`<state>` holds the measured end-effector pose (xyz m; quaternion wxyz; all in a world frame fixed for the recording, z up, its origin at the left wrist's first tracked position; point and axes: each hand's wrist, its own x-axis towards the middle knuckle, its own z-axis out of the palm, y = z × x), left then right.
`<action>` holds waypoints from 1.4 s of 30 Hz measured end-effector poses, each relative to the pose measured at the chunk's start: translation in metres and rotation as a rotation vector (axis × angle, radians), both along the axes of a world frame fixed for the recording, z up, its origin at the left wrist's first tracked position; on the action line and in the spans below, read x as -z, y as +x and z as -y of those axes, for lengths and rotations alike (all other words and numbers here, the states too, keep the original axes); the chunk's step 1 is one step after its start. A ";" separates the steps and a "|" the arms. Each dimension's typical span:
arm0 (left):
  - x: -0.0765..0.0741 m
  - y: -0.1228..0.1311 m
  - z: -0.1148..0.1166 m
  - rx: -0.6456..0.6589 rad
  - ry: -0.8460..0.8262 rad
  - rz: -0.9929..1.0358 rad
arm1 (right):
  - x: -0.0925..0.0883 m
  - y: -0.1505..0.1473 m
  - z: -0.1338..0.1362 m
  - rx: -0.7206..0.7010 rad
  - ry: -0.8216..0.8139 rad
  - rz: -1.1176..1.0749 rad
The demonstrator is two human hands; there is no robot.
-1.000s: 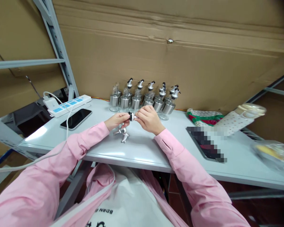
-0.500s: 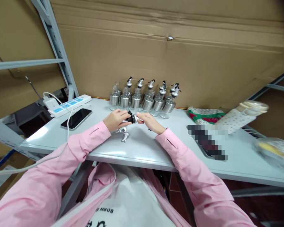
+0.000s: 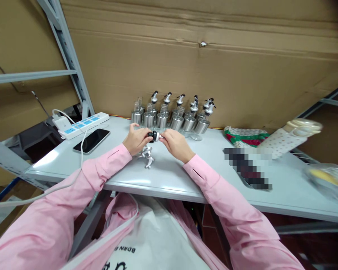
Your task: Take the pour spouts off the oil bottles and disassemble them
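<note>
The person's hands, left hand (image 3: pixel 137 140) and right hand (image 3: pixel 177 144), grasp opposite ends of a small black-and-silver pourer stopper (image 3: pixel 155 136) over the smooth grey counter (image 3: pixel 169 178). Small silvery spout pieces (image 3: pixel 149 162) lie near the left hand. Beyond stand clear glass bottles (image 3: pixel 177 123) with steel sleeves, some topped by pourers (image 3: pixel 180 99). Farther left lies a black-screened phone (image 3: pixel 92 141).

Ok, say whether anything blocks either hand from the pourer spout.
Nothing visible does: the left hand holds the black end of the pourer spout, the right hand its silvery end. Loose silvery pieces lie to the near side.
</note>
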<state>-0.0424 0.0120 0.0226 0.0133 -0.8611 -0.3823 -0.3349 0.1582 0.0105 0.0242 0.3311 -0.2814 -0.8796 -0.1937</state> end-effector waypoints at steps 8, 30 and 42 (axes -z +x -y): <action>-0.003 -0.005 -0.008 -0.036 -0.140 0.111 | -0.005 0.004 0.004 -0.042 0.176 -0.034; 0.043 -0.035 -0.065 -0.369 -0.317 -0.187 | -0.004 0.005 0.004 -0.017 0.049 -0.119; 0.041 -0.030 -0.064 -0.186 -0.198 0.036 | 0.005 0.002 0.002 -0.018 -0.172 -0.079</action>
